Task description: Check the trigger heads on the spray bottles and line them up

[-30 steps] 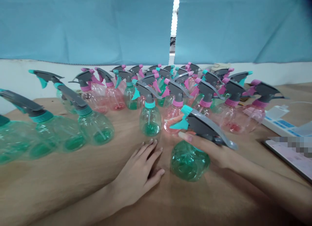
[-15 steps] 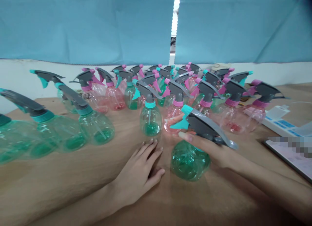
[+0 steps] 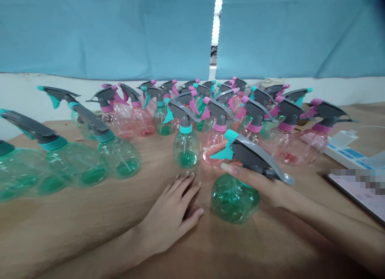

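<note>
My right hand (image 3: pixel 255 180) is wrapped round the neck of a green spray bottle (image 3: pixel 234 199), thumb across the front. The bottle has a grey head with a turquoise nozzle and trigger pointing left, and it tilts a little. Palm down on the wooden table (image 3: pixel 120 235), my left hand (image 3: pixel 171 209) lies with its fingers stretched and slightly apart, holding nothing. Just beyond its fingertips stands another green spray bottle (image 3: pixel 185 148) with a turquoise collar. A pink spray bottle (image 3: pixel 219 128) is behind the held one, partly hidden by it and my fingers.
Several green spray bottles (image 3: pixel 118 158) stand in a row on the left. Pink and green ones crowd the back of the table. At right are a white power strip (image 3: pixel 345 150) and a flat tablet-like device (image 3: pixel 357 195). A blue curtain (image 3: pixel 105 34) hangs behind.
</note>
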### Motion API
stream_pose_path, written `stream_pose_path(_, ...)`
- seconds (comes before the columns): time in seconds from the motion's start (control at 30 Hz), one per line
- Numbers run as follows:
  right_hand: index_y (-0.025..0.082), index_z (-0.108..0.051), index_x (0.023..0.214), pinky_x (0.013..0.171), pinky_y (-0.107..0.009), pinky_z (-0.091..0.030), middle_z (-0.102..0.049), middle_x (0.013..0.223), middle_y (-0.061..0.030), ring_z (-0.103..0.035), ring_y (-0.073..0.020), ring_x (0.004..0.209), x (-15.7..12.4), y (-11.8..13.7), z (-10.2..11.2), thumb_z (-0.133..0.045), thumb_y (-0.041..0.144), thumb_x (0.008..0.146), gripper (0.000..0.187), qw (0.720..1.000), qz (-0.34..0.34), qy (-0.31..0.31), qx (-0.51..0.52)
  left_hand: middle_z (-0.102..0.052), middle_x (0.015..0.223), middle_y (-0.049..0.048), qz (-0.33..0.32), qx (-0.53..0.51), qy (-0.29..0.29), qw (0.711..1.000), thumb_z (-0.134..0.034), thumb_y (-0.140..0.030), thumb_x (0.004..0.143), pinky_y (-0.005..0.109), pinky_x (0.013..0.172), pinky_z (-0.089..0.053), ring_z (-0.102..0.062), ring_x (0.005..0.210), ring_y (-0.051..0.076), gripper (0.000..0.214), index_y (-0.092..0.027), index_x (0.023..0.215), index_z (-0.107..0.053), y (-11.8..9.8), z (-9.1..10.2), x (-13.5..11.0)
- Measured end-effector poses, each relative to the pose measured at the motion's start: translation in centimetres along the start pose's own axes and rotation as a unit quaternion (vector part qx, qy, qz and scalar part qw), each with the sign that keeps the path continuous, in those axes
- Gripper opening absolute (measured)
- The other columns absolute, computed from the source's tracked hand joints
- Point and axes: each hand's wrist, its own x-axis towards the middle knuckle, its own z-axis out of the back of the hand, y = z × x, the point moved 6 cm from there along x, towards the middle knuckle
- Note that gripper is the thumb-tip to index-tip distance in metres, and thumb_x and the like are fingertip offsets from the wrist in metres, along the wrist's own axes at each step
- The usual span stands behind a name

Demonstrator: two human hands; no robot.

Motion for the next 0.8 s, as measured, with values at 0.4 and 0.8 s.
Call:
stream_pose_path(0.4,0.028,-0.065,0.091,0.059,-0.023,-0.048,-0.067,0.083,0.0045,-0.057,-0.0106,0.065,0.2,0.8,-0.3,-0.06,0.033,0.088,0.007,1.0,0.019,0.001,-0.024,-0.04,0.148,0.0148,-0.005,0.006,0.002,1.0,-0.049,-0.04,0.096,0.049,0.107,-0.034,-0.035,0.136,0.03,0.051,-0.014,0.139,-0.043,0.1,-0.2,0.0)
stream_pose_path(0.8,0.025,-0.058,0.089,0.052,-0.027,-0.04,-0.054,0.07,0.0019,-0.049,-0.0135,0.057,0.4,1.6,-0.4,-0.052,0.035,0.09,0.012,0.998,0.03,0.003,-0.061,-0.041,0.147,0.0138,-0.007,0.01,0.0,1.0,-0.049,-0.04,0.096,0.049,0.108,-0.034,-0.036,0.135,0.029,0.05,-0.014,0.139,-0.044,-0.1,0.0,0.1)
